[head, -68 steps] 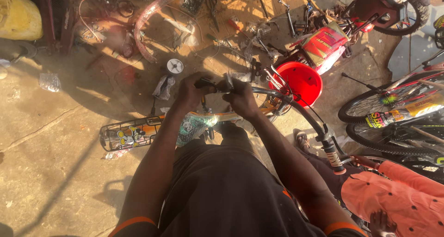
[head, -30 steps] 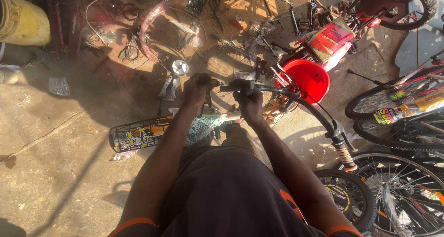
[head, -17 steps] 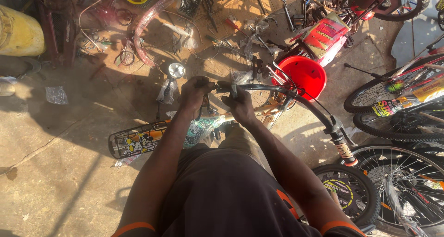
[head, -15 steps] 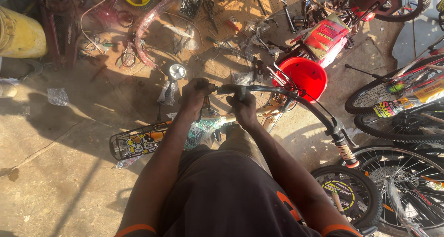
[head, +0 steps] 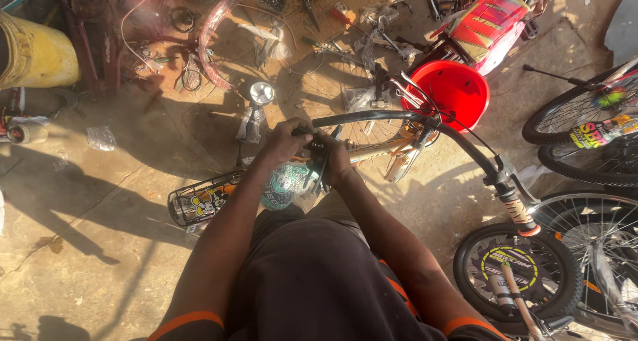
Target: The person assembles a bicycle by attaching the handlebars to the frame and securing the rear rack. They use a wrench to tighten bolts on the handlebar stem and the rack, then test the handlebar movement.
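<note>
— Where are the hands right now?

— Both meet at the near end of the curved black metal handlebar [head: 392,117]. The left hand [head: 284,140] curls its fingers closed around the bar's tip, and the right hand [head: 334,156] is clenched just beside it on a small dark fitting [head: 318,156], probably a brake lever clamp.

— So which step is this?

— I judge it to be fitting or tightening that piece onto the bar. The next move calls for a steady bar and a firm twist or push from the right hand.

— Where does the bar lead?

— It arcs right, past the round red plastic bowl [head: 454,92], down to the orange-and-white rubber grip [head: 517,211].

— What can't you make out?

— Whether a tool sits in the right hand; the fingers hide it. The black wire basket [head: 199,200] is partly behind the left forearm, and glare washes out the scattered parts on the ground.
</note>
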